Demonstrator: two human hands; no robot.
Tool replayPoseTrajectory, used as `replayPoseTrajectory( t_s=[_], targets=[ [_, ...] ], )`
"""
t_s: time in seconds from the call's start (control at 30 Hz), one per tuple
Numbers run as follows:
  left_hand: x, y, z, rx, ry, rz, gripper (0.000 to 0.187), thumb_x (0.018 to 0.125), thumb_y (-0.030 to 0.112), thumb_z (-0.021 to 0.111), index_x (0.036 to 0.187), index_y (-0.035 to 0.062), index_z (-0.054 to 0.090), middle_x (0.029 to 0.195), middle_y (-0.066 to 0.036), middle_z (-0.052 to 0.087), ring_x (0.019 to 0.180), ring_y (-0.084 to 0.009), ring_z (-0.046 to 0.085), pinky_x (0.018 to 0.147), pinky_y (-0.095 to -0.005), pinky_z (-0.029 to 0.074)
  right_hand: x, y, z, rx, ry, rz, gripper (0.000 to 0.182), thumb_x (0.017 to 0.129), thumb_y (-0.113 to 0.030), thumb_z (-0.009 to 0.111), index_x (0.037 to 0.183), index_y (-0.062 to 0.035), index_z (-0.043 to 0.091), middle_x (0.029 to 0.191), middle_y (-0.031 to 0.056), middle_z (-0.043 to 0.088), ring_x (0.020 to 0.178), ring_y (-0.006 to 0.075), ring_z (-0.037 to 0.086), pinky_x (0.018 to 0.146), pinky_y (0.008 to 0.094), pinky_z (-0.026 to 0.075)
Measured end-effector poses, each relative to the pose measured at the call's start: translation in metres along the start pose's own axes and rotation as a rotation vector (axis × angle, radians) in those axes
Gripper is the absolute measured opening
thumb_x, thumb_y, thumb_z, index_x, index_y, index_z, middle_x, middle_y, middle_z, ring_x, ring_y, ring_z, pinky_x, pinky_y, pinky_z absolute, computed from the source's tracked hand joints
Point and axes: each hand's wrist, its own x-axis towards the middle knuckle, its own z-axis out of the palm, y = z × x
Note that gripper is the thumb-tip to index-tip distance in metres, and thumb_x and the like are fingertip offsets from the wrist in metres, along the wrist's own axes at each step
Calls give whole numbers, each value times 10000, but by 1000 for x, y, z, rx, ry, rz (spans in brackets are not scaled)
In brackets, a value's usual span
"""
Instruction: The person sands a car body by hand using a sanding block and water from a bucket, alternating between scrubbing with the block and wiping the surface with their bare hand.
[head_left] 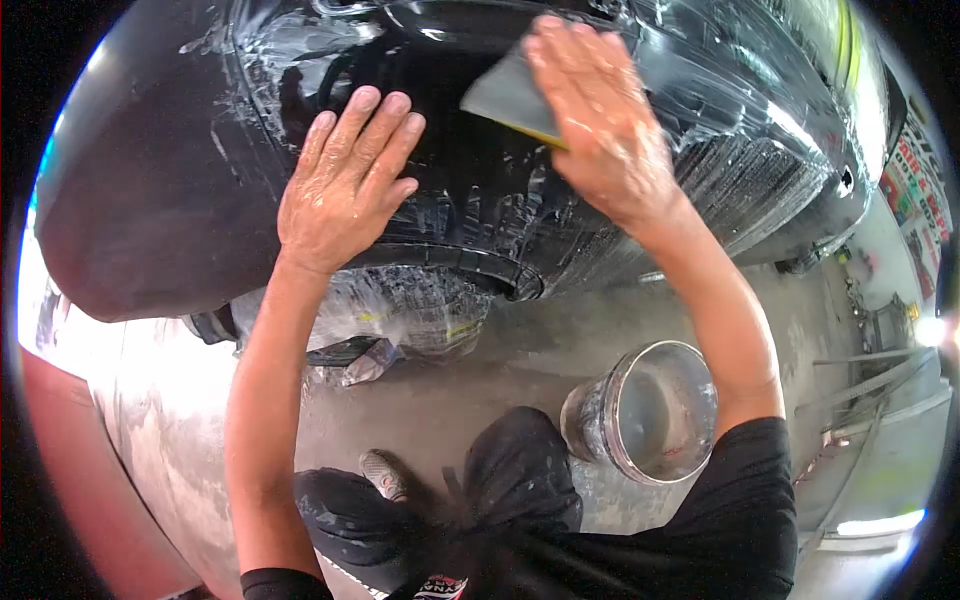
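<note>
The glossy black panel (130, 190) spans the upper view, its lower edge curving above the floor (520, 360) and tapering toward the right side. Bare panel surface lies between the two hands and to the left of the left hand (345, 195), with wide room there; the right hand (600, 130) also has panel on its far side, reaching to the rounded right end. Between the panel's lower edge and the dark trousers (520, 470) is open floor, bounded on the right by a round bucket (588, 415) near the right forearm. The sheet (510, 95) is on the panel under the right hand, partly covered by its fingers; it is thin and grey, with a pointed left corner and a yellow lower edge. The right grip is open, fingers extended flat over the sheet; the left grip is open too, palm down on the panel, holding nothing visible. Whitish, wet-looking smears and streaks mark the panel around the hands.
</note>
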Motion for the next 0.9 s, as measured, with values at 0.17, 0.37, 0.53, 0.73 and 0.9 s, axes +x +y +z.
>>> replayPoseTrajectory(
  t_s=[0.17, 0.37, 0.53, 0.73, 0.9],
  targets=[
    [-1, 2, 3, -14, -8, -33, 607, 917, 351, 688, 1489, 194, 560, 1598, 9, 469, 1517, -220, 370, 1252, -440, 279, 15, 8, -4, 1, -95, -147, 582, 844, -73, 629, 1413, 34, 565, 1520, 221, 515, 1443, 363, 465, 1209, 497, 349],
    [-2, 0, 3, 26, -20, 0, 537, 1035, 366, 552, 1524, 147, 515, 1617, -54, 445, 1526, -285, 354, 1240, -474, 282, 11, 10, -16, -154, -102, -178, 516, 875, -98, 549, 1340, 122, 589, 1422, 280, 576, 1335, 376, 557, 1186, 497, 376],
    [-5, -1, 5, 39, -19, -5, 538, 1040, 369, 541, 1533, 157, 508, 1623, -43, 437, 1535, -277, 340, 1248, -469, 269, 5, 28, -24, -95, -186, -202, 578, 865, -89, 539, 1404, 119, 531, 1508, 308, 484, 1412, 385, 488, 1209, 491, 349],
    [-2, -2, 4, 57, -10, 5, 522, 1054, 366, 519, 1532, 155, 512, 1624, -43, 436, 1537, -276, 337, 1251, -461, 264, -45, 20, 33, -61, 69, 60, 864, 744, 39, 662, 1563, 4, 389, 1658, 192, 326, 1514, 414, 333, 1211, 524, 334],
    [-3, -1, 6, 75, -1, 13, 501, 1065, 378, 504, 1508, 149, 544, 1615, -46, 451, 1531, -283, 348, 1244, -466, 272, -32, 21, 21, -51, 36, 55, 770, 777, -6, 621, 1523, 41, 432, 1626, 244, 354, 1496, 414, 367, 1215, 518, 327]
  ],
)
